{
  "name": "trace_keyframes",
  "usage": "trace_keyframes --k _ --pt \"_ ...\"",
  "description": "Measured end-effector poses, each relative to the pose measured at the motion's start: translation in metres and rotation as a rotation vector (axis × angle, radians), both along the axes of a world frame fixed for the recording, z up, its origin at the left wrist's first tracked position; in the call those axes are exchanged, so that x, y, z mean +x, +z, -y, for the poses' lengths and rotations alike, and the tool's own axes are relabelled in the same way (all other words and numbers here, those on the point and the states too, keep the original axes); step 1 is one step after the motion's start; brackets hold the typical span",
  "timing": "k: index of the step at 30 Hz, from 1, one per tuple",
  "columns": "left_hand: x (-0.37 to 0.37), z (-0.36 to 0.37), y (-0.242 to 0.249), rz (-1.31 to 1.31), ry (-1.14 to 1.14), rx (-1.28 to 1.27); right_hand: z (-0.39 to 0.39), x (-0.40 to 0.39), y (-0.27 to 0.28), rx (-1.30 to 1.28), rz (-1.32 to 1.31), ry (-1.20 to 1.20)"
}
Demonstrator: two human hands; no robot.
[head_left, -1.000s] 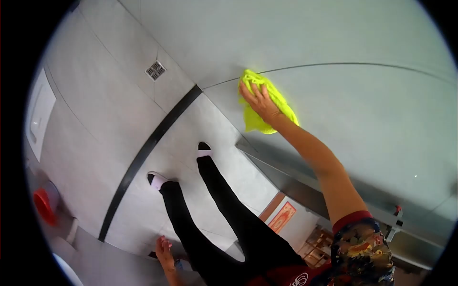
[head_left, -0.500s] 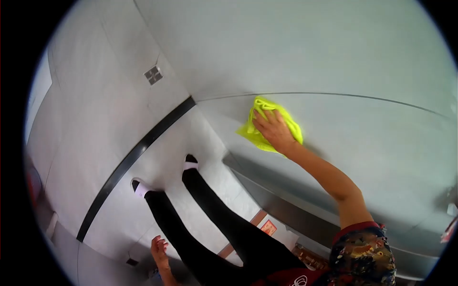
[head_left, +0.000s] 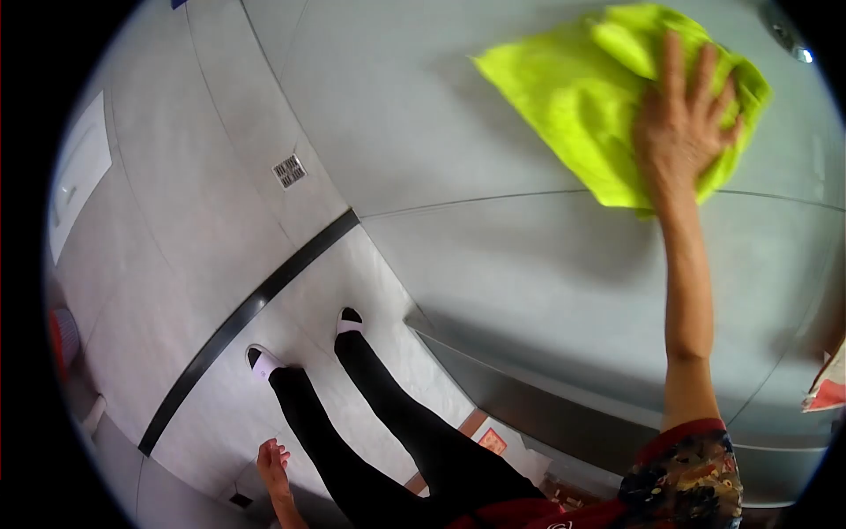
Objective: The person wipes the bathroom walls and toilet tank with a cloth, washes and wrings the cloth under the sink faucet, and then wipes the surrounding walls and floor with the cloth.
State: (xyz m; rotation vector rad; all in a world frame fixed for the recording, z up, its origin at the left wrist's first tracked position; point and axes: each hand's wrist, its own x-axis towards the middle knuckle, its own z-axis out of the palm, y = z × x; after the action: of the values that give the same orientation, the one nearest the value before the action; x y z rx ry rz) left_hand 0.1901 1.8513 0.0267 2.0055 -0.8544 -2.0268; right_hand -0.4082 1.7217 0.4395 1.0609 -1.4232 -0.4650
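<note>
A bright yellow-green cloth (head_left: 573,115) lies spread against the grey tiled wall (head_left: 529,256), over a tile seam. My right hand (head_left: 683,132) holds it there, palm down on the fabric with the fingers spread, and the arm is stretched out. One corner of the cloth trails to the left of the hand. Down at the lower left, my left hand (head_left: 274,463) hangs beside my leg, its fingers loosely bent and apart. I see nothing in it.
A dark threshold strip (head_left: 251,309) crosses the floor just beyond my slippered feet (head_left: 350,322). Past it is a square floor drain (head_left: 289,171). A grey ledge (head_left: 529,379) runs along the wall's foot. A shiny metal fitting (head_left: 789,35) sits at the upper right.
My right hand has carried the cloth up and to the right across the wall, beyond the tile seam. The cloth is spread wider. My left hand has barely moved.
</note>
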Motion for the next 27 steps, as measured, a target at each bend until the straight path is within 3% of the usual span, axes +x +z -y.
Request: trace_keyframes --k 4,11,22,27 --pt "-0.023 0.006 0.001 0.023 -0.027 0.007 0.014 -0.006 -0.118 0.287 0.081 0.004" --pt "-0.018 -0.008 -0.028 -0.040 -0.053 0.045 -0.025 -0.011 -0.306 0.733 0.357 0.041" --pt "-0.021 -0.033 -0.037 0.086 -0.069 0.143 -0.147 -0.013 -0.474 1.317 0.394 -0.067" --pt "-0.024 -0.042 -0.050 0.114 -0.098 0.201 -0.213 -0.005 -0.492 1.637 0.239 -0.132"
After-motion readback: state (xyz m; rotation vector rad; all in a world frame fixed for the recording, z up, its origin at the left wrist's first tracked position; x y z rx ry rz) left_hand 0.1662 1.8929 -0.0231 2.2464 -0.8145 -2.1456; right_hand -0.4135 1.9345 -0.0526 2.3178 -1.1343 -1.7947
